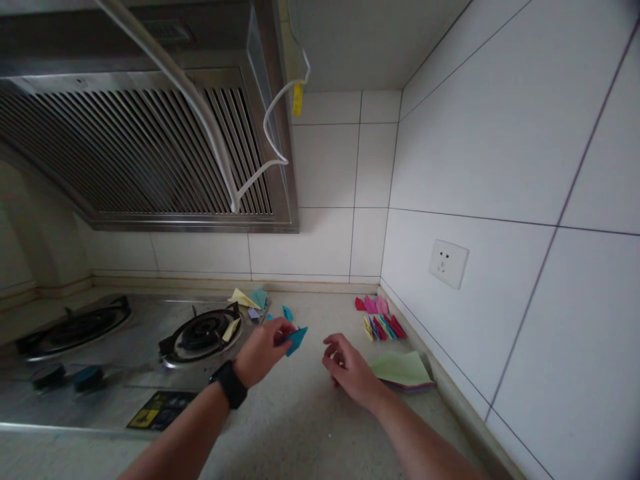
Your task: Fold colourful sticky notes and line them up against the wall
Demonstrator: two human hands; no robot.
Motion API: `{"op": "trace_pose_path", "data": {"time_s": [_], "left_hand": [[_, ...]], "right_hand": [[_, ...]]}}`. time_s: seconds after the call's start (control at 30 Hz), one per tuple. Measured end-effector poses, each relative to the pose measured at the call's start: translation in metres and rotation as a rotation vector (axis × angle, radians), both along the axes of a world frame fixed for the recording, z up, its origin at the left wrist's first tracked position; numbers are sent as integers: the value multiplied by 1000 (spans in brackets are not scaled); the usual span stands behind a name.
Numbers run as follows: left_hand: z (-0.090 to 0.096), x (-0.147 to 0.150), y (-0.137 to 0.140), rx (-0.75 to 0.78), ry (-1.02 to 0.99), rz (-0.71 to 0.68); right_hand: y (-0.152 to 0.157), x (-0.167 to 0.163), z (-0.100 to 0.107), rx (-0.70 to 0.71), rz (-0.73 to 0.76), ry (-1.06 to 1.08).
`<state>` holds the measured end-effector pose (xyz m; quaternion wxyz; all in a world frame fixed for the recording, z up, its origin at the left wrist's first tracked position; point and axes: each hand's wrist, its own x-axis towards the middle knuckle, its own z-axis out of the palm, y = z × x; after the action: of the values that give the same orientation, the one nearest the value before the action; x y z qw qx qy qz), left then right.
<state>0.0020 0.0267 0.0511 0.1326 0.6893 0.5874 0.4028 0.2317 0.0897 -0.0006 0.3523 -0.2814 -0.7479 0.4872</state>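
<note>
The left hand (263, 350), a black watch on its wrist, pinches a small folded blue paper piece (296, 340) between thumb and fingertips, holding it just above the grey bench (300, 427) near the right burner of the gas stove (203, 333). The right hand (347, 367) hovers close beside it, fingers loosely curled and holding nothing, its grip neither spread wide nor pressed together. A stack of flat paper sheets (403, 370), green on top, lies just right of that hand, and a row of finished folded pieces (383, 323) in pink, red, blue and yellow sits by the tiled wall. More loose coloured papers (247, 300) rest on the stove's edge. The blue piece looks very light and thin, stiffened only by its creases; it would likely crush or unfold under a hard squeeze, so a gentle pinch along a folded edge seems the safest hold.
</note>
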Motion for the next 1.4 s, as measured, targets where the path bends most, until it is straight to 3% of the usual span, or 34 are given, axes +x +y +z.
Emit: {"op": "trace_pose_path", "data": {"time_s": [0.1,0.2,0.33,0.43,0.6,0.93,1.2,1.4], "left_hand": [[-2,41,-6,94,-238,-71],[-19,65,-5,98,-402,-127],[-49,73,2,22,-520,-180],[-60,70,5,-61,-528,-237],[-57,63,4,-251,-451,-362],[-52,61,0,-243,-374,-405],[-48,62,1,-294,-400,-388],[-47,65,1,-333,-451,-372]], "right_hand": [[-4,0,5,-39,21,124],[-7,1,8,-2,22,108],[-6,2,10,83,-87,1],[-5,2,9,117,-104,-41],[-2,4,10,77,-77,-31],[0,5,7,-114,-6,52],[-1,12,14,-153,32,96],[-2,18,22,-69,94,97]]}}
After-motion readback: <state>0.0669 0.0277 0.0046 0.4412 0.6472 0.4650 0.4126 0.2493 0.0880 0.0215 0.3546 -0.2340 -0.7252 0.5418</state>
